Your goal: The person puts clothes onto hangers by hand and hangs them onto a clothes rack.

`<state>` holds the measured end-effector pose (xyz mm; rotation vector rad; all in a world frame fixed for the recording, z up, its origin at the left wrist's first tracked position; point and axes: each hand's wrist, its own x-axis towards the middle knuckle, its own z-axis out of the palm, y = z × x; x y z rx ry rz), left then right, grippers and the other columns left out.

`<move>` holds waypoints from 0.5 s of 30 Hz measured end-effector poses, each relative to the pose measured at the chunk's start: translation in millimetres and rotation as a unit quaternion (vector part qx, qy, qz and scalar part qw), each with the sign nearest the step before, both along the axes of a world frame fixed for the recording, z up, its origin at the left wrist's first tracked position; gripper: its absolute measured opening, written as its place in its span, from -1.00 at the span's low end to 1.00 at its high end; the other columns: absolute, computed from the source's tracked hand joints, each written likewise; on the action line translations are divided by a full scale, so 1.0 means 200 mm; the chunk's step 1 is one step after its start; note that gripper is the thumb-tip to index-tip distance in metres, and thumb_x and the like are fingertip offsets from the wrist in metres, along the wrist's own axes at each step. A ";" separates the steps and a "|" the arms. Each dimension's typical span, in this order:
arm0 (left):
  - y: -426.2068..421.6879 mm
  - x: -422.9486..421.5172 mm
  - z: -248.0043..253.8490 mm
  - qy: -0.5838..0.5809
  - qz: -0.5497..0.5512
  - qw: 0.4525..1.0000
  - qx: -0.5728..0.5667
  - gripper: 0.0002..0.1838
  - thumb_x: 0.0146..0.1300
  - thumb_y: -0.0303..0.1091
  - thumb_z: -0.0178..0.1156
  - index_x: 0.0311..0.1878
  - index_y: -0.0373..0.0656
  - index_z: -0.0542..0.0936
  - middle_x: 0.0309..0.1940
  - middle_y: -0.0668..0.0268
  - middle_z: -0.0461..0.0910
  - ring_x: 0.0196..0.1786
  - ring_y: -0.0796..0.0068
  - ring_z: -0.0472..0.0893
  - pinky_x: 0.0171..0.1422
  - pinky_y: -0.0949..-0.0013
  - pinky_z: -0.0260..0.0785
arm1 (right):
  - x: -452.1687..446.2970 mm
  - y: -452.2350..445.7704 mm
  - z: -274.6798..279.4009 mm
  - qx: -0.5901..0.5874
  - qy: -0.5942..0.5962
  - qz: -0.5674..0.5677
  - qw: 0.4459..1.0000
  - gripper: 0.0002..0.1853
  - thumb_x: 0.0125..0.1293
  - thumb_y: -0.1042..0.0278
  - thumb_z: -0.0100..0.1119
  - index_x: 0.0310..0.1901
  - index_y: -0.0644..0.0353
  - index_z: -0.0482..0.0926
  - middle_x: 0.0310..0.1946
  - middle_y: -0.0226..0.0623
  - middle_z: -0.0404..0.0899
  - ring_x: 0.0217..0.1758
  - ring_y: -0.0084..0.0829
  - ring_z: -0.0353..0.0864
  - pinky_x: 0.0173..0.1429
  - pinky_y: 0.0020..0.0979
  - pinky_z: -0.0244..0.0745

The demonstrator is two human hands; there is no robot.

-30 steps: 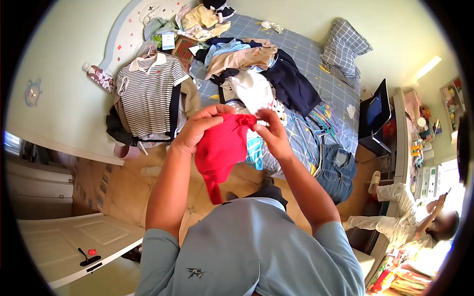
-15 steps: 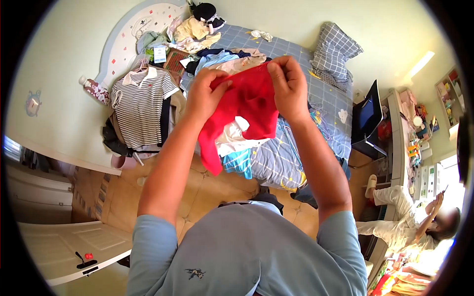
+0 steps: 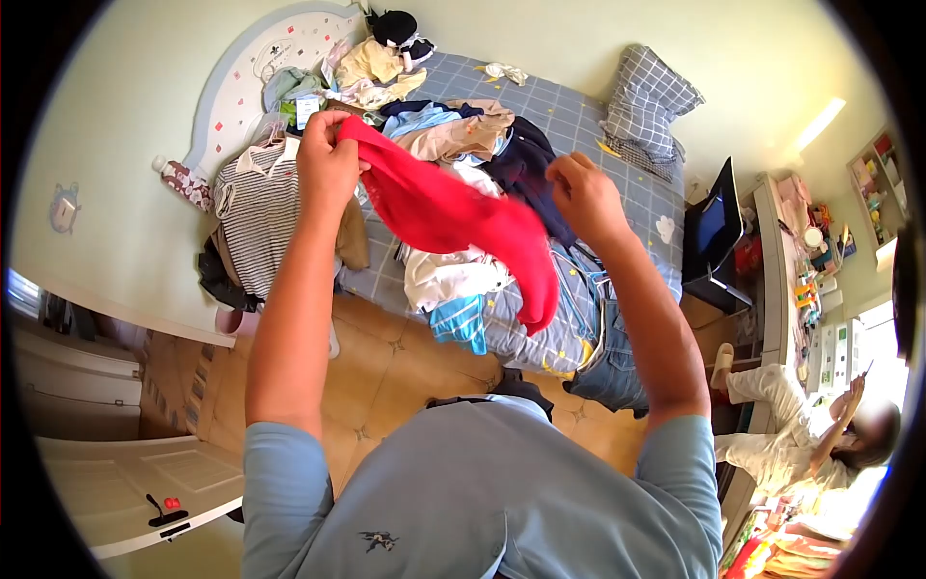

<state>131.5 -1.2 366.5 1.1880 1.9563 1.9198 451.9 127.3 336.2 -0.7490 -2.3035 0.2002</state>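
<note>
A red garment (image 3: 449, 217) hangs in the air over the bed, stretched slantwise and smeared by motion, so its kind is unclear. My left hand (image 3: 328, 159) pinches one corner of it, near the striped polo shirt (image 3: 260, 207). The garment's loose end swings down to the right, below my right hand (image 3: 585, 200). That hand is raised apart from the cloth, its fingers curled in, with nothing visible in them. Under the garment lie a white garment (image 3: 444, 280), a light-blue striped piece (image 3: 458, 323), beige clothing (image 3: 463, 135) and dark navy clothing (image 3: 526, 179).
The bed (image 3: 569, 106) has a grey-blue checked cover and a checked pillow (image 3: 651, 101). Denim (image 3: 614, 362) hangs over its near edge, beside several hangers (image 3: 584, 270). A black-framed screen (image 3: 719, 236) stands to the right. A seated person (image 3: 801, 425) holds a phone. A door (image 3: 145, 482) stands at lower left.
My right hand has let go of the red garment and moved right and down a little. My left hand has moved left and up, and the cloth has swung out to the right.
</note>
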 end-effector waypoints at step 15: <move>-0.29 0.15 0.15 0.099 -0.074 0.983 0.134 -0.83 0.25 -0.54 0.24 -0.20 -0.23 0.43 -0.41 0.35 0.51 -0.37 0.59 0.51 -0.27 0.44 0.39 | -0.68 -0.59 -0.36 -0.263 0.070 0.101 0.957 -0.71 0.08 0.45 0.19 -0.10 0.24 0.62 -0.20 0.11 0.63 -0.07 0.11 0.62 0.03 -0.09 0.51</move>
